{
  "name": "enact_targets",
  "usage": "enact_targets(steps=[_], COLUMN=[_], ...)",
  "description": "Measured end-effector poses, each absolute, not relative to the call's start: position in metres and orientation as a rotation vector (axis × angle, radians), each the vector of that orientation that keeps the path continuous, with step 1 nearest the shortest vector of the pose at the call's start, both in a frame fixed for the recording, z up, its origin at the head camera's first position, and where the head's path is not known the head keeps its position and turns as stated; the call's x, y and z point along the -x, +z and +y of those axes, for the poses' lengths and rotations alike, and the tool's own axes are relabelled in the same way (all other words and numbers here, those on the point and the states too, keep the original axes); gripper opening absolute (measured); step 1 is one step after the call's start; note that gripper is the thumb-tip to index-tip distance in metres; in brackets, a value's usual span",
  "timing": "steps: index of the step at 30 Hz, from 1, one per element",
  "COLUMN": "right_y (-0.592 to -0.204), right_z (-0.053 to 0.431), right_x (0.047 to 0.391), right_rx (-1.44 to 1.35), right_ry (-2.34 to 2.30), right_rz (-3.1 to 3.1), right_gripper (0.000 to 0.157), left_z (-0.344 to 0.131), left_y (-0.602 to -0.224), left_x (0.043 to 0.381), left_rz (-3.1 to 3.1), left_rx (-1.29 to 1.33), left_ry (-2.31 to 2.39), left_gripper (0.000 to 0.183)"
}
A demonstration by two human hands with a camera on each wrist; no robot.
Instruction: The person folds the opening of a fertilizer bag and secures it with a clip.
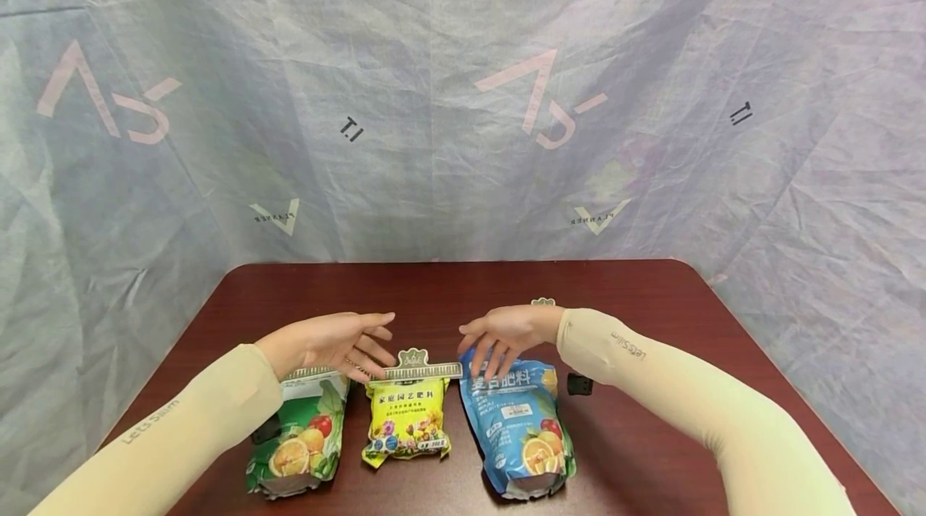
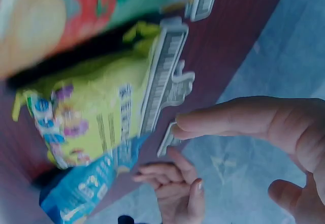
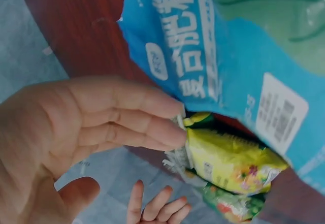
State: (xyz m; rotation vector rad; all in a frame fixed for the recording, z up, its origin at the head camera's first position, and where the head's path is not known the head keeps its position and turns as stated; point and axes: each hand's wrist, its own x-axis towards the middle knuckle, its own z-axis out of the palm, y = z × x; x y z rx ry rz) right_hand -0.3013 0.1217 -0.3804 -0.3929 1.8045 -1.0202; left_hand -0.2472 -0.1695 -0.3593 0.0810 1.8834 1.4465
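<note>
A yellow fertilizer bag lies in the middle of the table, its top edge held in a piano-key patterned clip. To its left is a green bag with fruit pictures and a similar clip along its top. A blue fertilizer bag lies on the right, no clip on its visible top edge. My left hand hovers over the tops of the green and yellow bags, fingers extended, holding nothing. Over the blue bag's top, my right hand has its fingers loosely spread, also holding nothing.
Another clip lies on the dark red table behind my right wrist, partly hidden. Grey printed cloth hangs around the table's back and sides. Dark wrist cameras show beneath the sleeves.
</note>
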Motion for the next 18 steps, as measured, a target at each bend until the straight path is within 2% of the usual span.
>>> enact_targets(steps=[9,18], right_y=[-0.366,-0.36], right_z=[0.138,0.16], right_x=[0.293,0.287], right_rx=[0.457,0.462], right_ry=[-1.139,-1.229], right_rz=[1.855,1.906], right_gripper=[0.035,0.033], left_z=[-0.151,-0.132], left_y=[-0.354,-0.354], left_x=[0.247,0.243], left_rz=[1.892,1.923], left_rx=[-0.204,-0.253], left_ry=[1.499,1.507], left_gripper=[0.07,0.065])
